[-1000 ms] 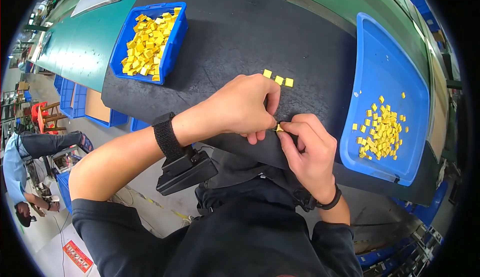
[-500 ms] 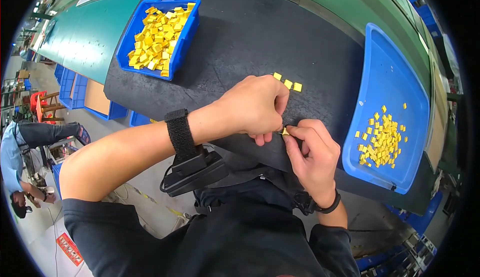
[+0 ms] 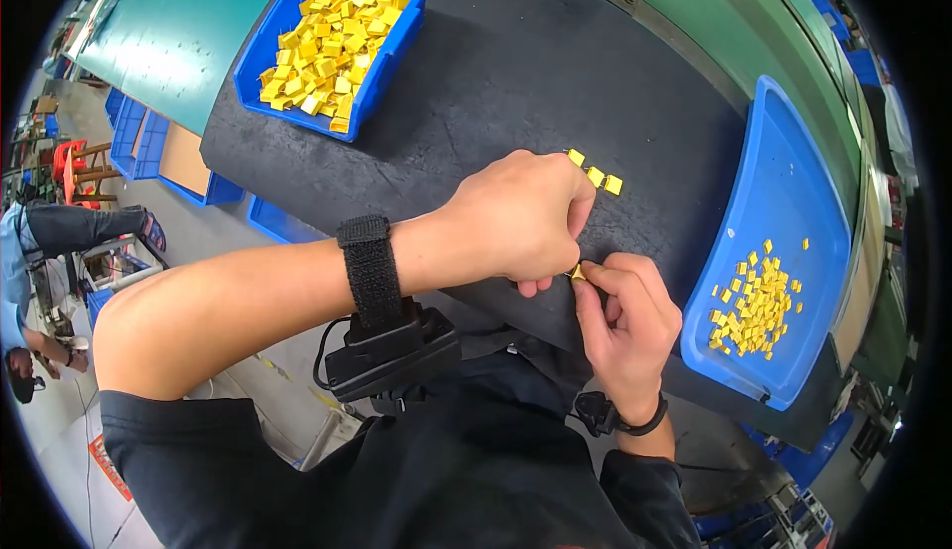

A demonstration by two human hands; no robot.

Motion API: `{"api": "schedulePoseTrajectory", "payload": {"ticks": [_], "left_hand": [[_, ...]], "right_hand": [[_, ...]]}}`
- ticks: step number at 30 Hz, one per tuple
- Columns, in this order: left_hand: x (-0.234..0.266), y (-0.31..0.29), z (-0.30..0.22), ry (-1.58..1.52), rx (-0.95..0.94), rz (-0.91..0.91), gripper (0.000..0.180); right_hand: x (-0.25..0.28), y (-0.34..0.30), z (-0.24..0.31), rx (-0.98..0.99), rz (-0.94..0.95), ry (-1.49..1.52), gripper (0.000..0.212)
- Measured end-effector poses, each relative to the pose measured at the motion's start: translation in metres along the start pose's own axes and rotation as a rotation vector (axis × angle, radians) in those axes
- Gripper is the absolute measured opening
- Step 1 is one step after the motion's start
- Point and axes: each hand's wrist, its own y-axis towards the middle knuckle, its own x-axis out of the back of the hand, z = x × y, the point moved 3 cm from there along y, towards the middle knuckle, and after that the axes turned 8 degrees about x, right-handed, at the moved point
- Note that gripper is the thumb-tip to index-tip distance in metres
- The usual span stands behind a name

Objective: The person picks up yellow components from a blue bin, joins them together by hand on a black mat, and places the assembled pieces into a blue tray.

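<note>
— Black mat (image 3: 516,63) on the bench; where's the piece?
— Small yellow block (image 3: 577,272), pinched between left hand (image 3: 521,217) and right hand (image 3: 625,326), both closed on it at the mat's near edge.
— Handling?
— Likely light, rigid; grip its flat sides.

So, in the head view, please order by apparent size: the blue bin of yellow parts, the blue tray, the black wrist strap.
1. blue tray, though it lies nearer the camera, so this is unsure
2. blue bin
3. black wrist strap
</note>
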Motion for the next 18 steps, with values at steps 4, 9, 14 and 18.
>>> {"api": "schedulePoseTrajectory", "payload": {"ticks": [4, 9, 14, 18], "left_hand": [[0.001, -0.002, 0.000, 0.002, 0.017, -0.015, 0.014], [0.001, -0.007, -0.006, 0.066, 0.017, -0.051, 0.014], [0.001, -0.007, -0.004, 0.029, -0.021, -0.030, 0.012], [0.007, -0.002, 0.005, -0.041, -0.047, 0.068, 0.011]], "right_hand": [[-0.001, 0.001, 0.001, -0.019, 0.017, 0.011, 0.020], [-0.001, 0.000, -0.001, -0.025, 0.023, 0.014, 0.019], [0.000, 0.000, 0.000, -0.024, 0.014, 0.007, 0.019], [-0.001, -0.001, 0.001, -0.030, 0.011, 0.015, 0.019]]}}
